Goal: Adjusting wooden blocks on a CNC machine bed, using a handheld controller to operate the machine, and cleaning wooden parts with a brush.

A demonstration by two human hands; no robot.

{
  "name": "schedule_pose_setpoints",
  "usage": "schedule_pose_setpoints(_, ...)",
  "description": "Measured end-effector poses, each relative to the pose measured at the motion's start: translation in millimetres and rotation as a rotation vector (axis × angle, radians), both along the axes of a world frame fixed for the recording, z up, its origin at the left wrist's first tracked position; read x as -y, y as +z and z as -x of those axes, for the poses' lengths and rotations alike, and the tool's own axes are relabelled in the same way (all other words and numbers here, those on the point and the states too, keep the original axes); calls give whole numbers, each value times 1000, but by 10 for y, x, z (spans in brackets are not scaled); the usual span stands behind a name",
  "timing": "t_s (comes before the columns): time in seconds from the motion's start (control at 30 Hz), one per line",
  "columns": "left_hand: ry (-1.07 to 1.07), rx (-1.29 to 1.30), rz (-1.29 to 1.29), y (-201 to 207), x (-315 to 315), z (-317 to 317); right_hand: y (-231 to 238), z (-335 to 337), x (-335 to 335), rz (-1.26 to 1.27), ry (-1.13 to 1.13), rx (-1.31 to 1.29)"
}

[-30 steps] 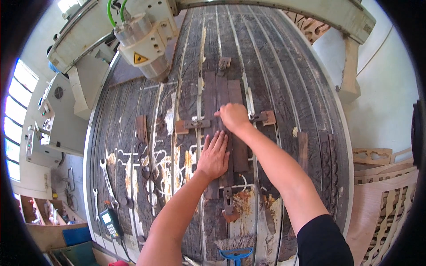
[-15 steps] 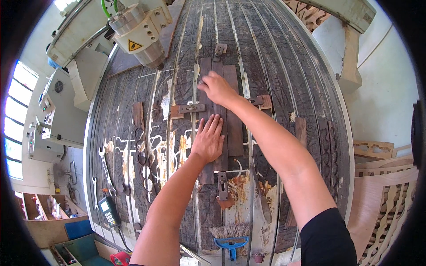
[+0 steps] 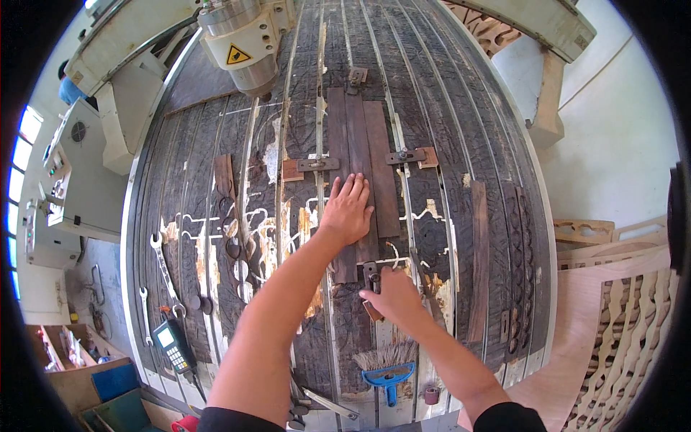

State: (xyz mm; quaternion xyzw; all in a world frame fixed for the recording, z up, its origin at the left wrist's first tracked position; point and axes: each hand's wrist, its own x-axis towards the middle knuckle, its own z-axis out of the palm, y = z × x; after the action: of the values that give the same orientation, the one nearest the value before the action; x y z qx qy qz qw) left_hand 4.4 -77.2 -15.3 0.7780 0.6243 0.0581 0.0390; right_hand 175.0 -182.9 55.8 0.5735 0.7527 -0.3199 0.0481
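Long dark wooden strips (image 3: 355, 129) lie side by side on the slotted machine bed (image 3: 432, 237). My left hand (image 3: 346, 214) rests flat on them, fingers stretched forward. At their near end is a small metal clamp (image 3: 370, 271) over a reddish wood block (image 3: 373, 311). My right hand (image 3: 394, 297) is at this clamp, thumb and fingers curled about its bolt and partly hiding it. Other clamps sit around the strips: a left clamp (image 3: 317, 165), a right clamp (image 3: 407, 156) and a far clamp (image 3: 356, 79).
The machine's spindle head (image 3: 245, 54) hangs over the bed at the far left. Wrenches (image 3: 167, 273) and a handheld keypad controller (image 3: 173, 347) lie at the left. A blue brush (image 3: 389, 374) is near the front edge. Another dark strip (image 3: 478, 259) lies at the right.
My right hand has come back from the far part of the strips to the near clamp. My left hand stays flat on the strips. The view has shifted slightly.
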Motion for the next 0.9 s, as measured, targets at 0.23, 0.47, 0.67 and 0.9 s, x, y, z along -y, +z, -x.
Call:
schedule_pose_setpoints(0.23,-194,-154,409,525,-133,149,-249,80,114,-144,-103,27)
schedule_pose_setpoints(0.47,-133,-193,431,564,-112,40,-303,35,203,-276,-94,-47)
schedule_pose_setpoints(0.67,-77,-174,459,572,-103,-20,-493,36,254,-449,-87,-136)
schedule_pose_setpoints(0.9,-71,-157,440,565,-81,-39,-550,87,183,-453,-144,-124)
